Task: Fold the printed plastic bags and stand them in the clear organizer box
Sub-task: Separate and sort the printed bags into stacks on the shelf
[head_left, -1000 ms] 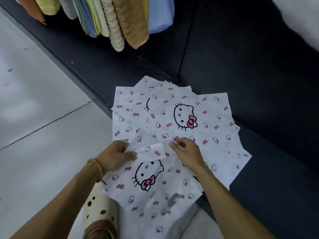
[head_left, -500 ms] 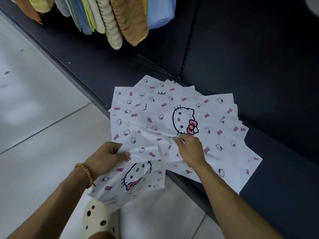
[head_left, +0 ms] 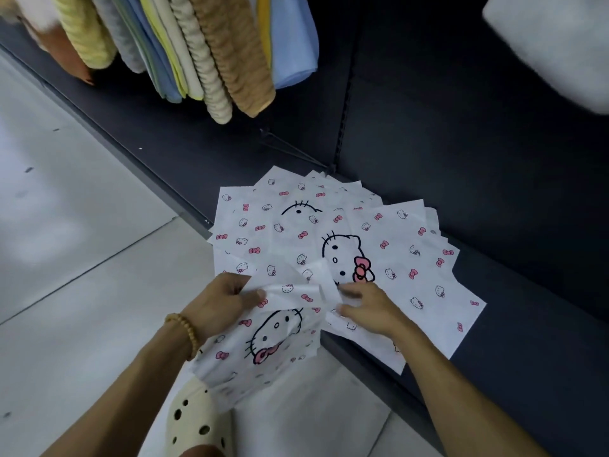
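- One white plastic bag printed with a black-outlined cat face, pink bows and small cat heads point(head_left: 263, 338) is lifted at its upper edge; its lower part hangs past the shelf edge, over the floor and over the shoe below.
- Left hand point(head_left: 219, 303): fingers closed, thumb and fingers pinching the bag's upper left edge, which is curled over toward the camera. A string of tan wooden beads point(head_left: 184, 334) circles that wrist.
- Right hand point(head_left: 372, 308): fingers bent, tips gripping a raised fold of white film at the bag's upper right corner. Whether that fold belongs to the held bag or to the sheet under it cannot be told.
- Remaining bags of the same print lie as a fanned, overlapping stack of flat bags point(head_left: 395, 258) on the dark grey shelf deck point(head_left: 527, 341). The stack's near corners jut over the shelf's front edge. One large cat face shows fully on the top sheet; a second is half covered farther back.
- Right forearm crosses the stack's near right part.
- Pale tiled floor point(head_left: 82, 258) lies left of the shelf; a cream perforated clog shoe point(head_left: 194, 420) stands on it, partly under the held bag.
- Above, a row of hanging towels in yellow, blue, beige and tan point(head_left: 211, 51) drapes in front of the dark back panel.
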The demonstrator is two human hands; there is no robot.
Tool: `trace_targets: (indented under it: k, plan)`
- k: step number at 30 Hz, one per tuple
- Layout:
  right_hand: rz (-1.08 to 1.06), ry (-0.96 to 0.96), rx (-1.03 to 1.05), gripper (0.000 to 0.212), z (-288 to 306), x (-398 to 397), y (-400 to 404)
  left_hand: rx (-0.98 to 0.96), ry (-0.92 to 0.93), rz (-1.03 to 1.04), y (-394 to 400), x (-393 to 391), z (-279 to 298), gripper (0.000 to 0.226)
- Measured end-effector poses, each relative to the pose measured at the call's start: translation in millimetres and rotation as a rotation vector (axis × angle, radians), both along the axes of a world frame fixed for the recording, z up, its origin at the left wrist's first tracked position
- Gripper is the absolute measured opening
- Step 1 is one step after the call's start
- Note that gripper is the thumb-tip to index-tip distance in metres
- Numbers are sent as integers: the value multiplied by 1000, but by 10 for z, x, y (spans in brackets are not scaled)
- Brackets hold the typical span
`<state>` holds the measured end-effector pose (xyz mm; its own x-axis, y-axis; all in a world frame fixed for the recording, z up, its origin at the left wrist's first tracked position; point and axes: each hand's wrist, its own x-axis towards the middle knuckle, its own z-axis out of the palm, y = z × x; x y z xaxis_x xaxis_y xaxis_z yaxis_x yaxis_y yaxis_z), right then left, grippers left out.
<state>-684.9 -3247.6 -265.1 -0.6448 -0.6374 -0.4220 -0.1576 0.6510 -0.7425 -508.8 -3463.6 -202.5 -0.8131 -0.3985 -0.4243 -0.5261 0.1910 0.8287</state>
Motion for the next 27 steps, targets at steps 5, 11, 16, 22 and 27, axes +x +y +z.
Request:
trace_targets:
  k: [5,11,16,22,27]
  plan:
    - [84,-515,-421,61,355,185,180,86,33,-68,209,-179,257,27]
    - [-222,-162,-446,11,660,316,509,116,88,-230,535,-369,529,31]
    - [-518,-105,-371,27,872,330,1159,18,42,-364,910,-521,592,34]
    - [-727,-216,-488,15,1071,306,2138,473,310,42,1827,-856,553,58]
    - [-993,-229,-641,17,1185,340,3020,407,194,-117,2883,-1057,445,25]
